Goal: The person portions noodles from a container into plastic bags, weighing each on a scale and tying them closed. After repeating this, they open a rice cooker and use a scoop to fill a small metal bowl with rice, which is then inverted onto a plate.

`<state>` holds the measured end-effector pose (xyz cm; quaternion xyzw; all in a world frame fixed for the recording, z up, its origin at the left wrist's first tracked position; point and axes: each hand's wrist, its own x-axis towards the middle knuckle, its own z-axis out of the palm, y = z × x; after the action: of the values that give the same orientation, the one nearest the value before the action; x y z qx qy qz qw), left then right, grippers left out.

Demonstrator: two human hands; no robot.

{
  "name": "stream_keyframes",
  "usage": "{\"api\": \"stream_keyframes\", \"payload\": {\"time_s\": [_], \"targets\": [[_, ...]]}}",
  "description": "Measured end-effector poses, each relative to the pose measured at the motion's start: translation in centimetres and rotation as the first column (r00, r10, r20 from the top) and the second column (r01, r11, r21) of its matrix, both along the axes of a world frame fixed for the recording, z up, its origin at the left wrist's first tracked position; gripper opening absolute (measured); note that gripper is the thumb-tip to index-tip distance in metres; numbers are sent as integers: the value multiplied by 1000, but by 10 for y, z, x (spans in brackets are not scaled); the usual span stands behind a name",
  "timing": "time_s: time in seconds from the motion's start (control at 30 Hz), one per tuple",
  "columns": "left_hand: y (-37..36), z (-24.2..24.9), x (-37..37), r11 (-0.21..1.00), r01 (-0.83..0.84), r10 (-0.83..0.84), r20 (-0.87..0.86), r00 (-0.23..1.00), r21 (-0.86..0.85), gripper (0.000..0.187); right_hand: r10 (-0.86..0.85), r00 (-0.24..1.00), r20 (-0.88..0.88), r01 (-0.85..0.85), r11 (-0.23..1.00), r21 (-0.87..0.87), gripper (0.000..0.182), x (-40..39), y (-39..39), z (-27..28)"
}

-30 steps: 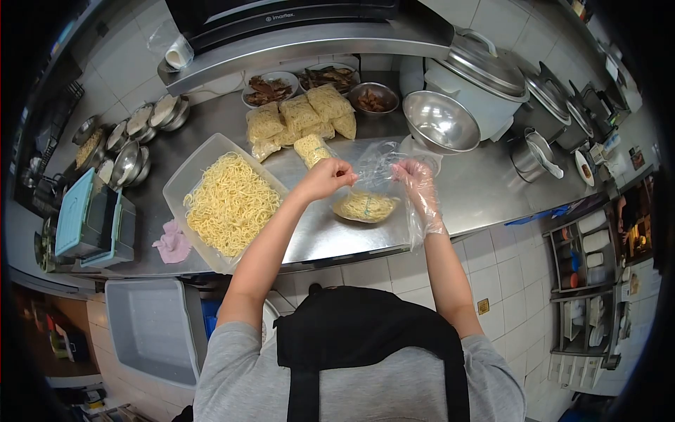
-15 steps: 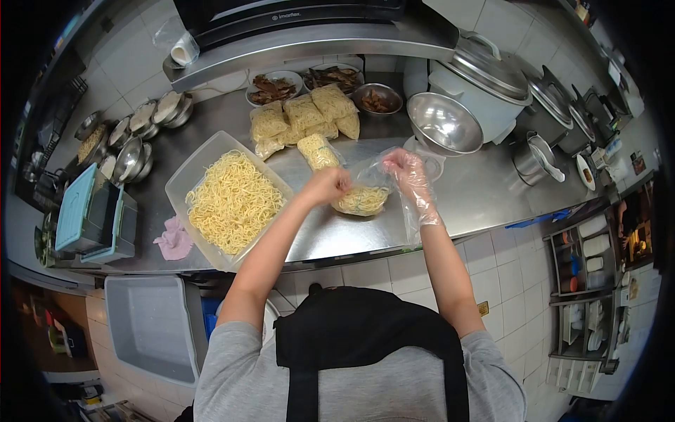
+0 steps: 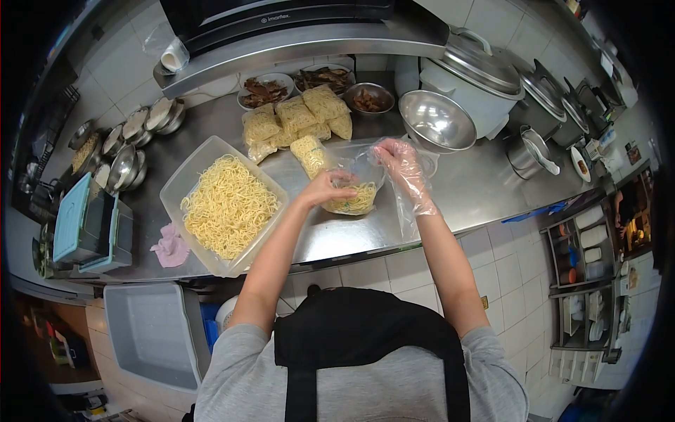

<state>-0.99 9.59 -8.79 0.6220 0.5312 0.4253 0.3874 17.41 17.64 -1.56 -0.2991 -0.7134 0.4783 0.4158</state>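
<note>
On the steel counter, a clear plastic bag of noodles lies between my hands. My left hand, bare, touches the bag's left side, its thumb and fingers apart. My right hand, in a clear plastic glove, pinches the bag's upper right edge. Just behind stands a filled bag of noodles, and behind that a pile of several filled bags. To the left, loose yellow noodles fill a translucent tub.
An empty steel bowl and a large lidded pot are at the back right. Dishes of brown food line the back. A pink cloth lies left of the tub. Small bowls stand at the far left.
My left hand has opened its fingers and moved onto the bag's side. My right hand keeps its pinch on the bag's edge. The whole view has shifted slightly.
</note>
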Motion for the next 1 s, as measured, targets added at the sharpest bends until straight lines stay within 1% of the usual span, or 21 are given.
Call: {"api": "stream_keyframes", "payload": {"time_s": [0.03,0.07,0.1,0.13,0.17,0.2,0.27,0.3,0.37,0.4,0.43,0.47,0.53,0.57,0.63,0.77,0.83,0.87,0.9,0.97,1.0], "targets": [[5,-7,4,993,38,-26,-104,994,116,23,27,998,53,-26,999,-19,12,-3,7,0],[10,-14,5,993,39,-27,-100,995,114,23,56,993,108,-51,998,-42,16,-4,10,-2],[14,-20,4,996,-56,63,-89,994,75,22,55,992,111,-51,998,-45,16,-2,11,-6],[18,-25,2,988,-151,154,-83,985,36,20,85,996,-7,-85,985,-149,23,-3,4,2],[23,-29,-2,987,-155,157,-82,984,37,20,103,987,-127,-132,960,-246,33,-4,-1,6],[25,-34,-6,985,-171,172,-62,983,16,19,108,986,-125,-136,960,-246,33,-4,-8,0],[26,-31,-6,982,-189,189,-39,981,-4,17,141,989,-41,-147,948,-283,54,-4,-15,-27],[23,-22,-2,980,-194,199,-112,974,51,17,218,967,129,-181,951,-249,45,-5,0,-53],[22,-24,1,976,-190,207,-183,961,104,18,192,980,59,-170,948,-270,38,-10,-1,-68],[23,-26,0,977,-206,210,-92,973,45,18,168,986,-12,-164,943,-288,32,-13,-1,-75],[23,-26,-1,976,-218,218,-2,976,-14,18,5,1000,21,2,943,-332,21,-13,-11,-64],[21,-26,-1,975,-221,221,-3,975,-15,18,8,1000,20,-1,943,-333,21,-14,-8,-67],[12,-25,1,982,-139,171,300,938,-126,19,18,998,55,-8,983,-182,14,-17,-2,-76],[7,-18,1,981,-140,175,301,937,-134,19,20,998,58,-9,982,-190,14,-18,-3,-76],[-1,-6,0,897,-156,308,330,892,-414,22,87,995,-50,-99,928,-359,8,-19,-3,-74],[-15,-10,-6,930,-123,252,357,900,-346,28,166,964,-206,-238,882,-407,8,-11,1,-70],[-22,0,-6,943,-126,255,427,868,-307,26,157,974,-161,-215,865,-454,7,-8,1,-73],[-19,-6,-10,943,-127,257,429,866,-308,26,152,982,-116,-190,846,-498,6,-6,1,-74],[-14,-15,-17,968,-90,172,357,918,-236,24,154,981,-115,-191,845,-500,6,-3,2,-75],[-13,-4,-18,986,-46,89,271,958,-161,22,243,958,151,-181,925,-335,6,1,5,-73],[-14,11,-14,975,-161,173,66,983,-155,19,245,958,151,-184,925,-333,6,0,10,-74]]}}
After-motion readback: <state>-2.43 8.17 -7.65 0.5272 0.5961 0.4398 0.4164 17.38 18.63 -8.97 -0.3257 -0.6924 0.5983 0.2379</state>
